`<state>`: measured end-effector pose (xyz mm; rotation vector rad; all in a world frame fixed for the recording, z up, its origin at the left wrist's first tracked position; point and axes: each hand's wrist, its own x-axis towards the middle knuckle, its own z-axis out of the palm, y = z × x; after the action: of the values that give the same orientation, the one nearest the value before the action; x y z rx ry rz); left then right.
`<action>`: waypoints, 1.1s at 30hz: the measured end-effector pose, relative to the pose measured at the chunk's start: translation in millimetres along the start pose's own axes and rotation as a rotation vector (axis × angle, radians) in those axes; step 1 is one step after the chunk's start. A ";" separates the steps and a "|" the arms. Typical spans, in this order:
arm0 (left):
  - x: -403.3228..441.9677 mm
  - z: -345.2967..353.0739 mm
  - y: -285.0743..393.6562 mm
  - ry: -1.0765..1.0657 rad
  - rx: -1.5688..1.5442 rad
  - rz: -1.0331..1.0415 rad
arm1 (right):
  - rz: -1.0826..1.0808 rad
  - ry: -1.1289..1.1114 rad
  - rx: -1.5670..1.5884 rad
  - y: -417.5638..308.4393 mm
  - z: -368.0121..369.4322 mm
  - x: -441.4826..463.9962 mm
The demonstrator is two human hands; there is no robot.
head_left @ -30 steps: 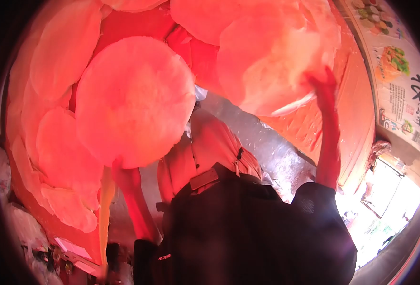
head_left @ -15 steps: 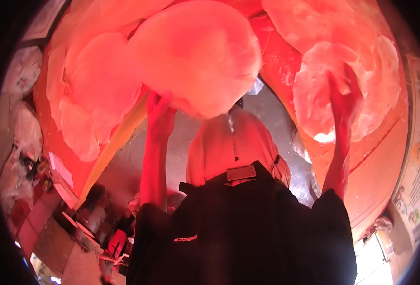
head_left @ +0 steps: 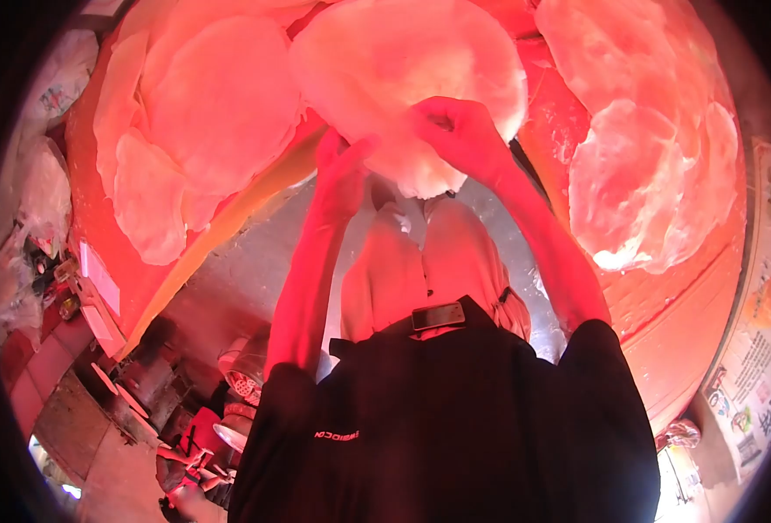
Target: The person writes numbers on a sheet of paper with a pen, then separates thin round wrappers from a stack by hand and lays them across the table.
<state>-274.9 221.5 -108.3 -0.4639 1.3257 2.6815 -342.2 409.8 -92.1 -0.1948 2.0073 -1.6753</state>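
A large, thin, pale round sheet (head_left: 403, 61), flatbread-like, lies in front of me with its near edge hanging over my legs. At its lower left edge, my left hand (head_left: 344, 174) is closed, its thumb and fingers pinching the rim. My right hand (head_left: 464, 139) reaches over from the right, fingers bent and pinching on the sheet's near part. Its fingertips are partly hidden. To the left lies a pile of similar sheets (head_left: 220, 113), overlapping one another. Another pile (head_left: 638, 174) spreads on the right, with uneven edges. Strong red light hides their true colour.
An orange-red work surface (head_left: 665, 314) curves around me on both sides, with a yellowish edge (head_left: 220, 235) at left. Plastic bags (head_left: 45, 192) stand far left. Pans and clutter (head_left: 237, 375) are low at left. A printed sheet (head_left: 756, 349) lines the right side.
My right hand has left the right pile and moved left onto the middle sheet. My left hand stays at the rim. The view has shifted slightly.
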 end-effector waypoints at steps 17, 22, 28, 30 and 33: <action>17.4 -10.9 2.9 -0.043 -0.117 -0.056 | 0.012 0.064 -0.244 -35.1 29.7 -7.0; 12.1 4.5 15.9 0.060 -0.108 -0.070 | 0.093 0.051 -0.076 -25.4 21.0 -0.9; 13.0 -12.8 1.4 0.140 0.115 -0.057 | -0.274 0.277 -0.612 -2.9 48.2 8.7; 12.2 -5.3 0.5 0.155 0.168 -0.019 | -0.317 0.213 -0.813 -1.0 48.1 12.4; 2.2 -11.9 15.8 0.141 0.023 0.048 | -0.363 0.420 -0.917 -8.6 29.0 19.2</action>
<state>-278.1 202.3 -103.8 -0.6369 1.4201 2.7129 -346.8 374.3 -92.6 -0.5853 3.0980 -0.8743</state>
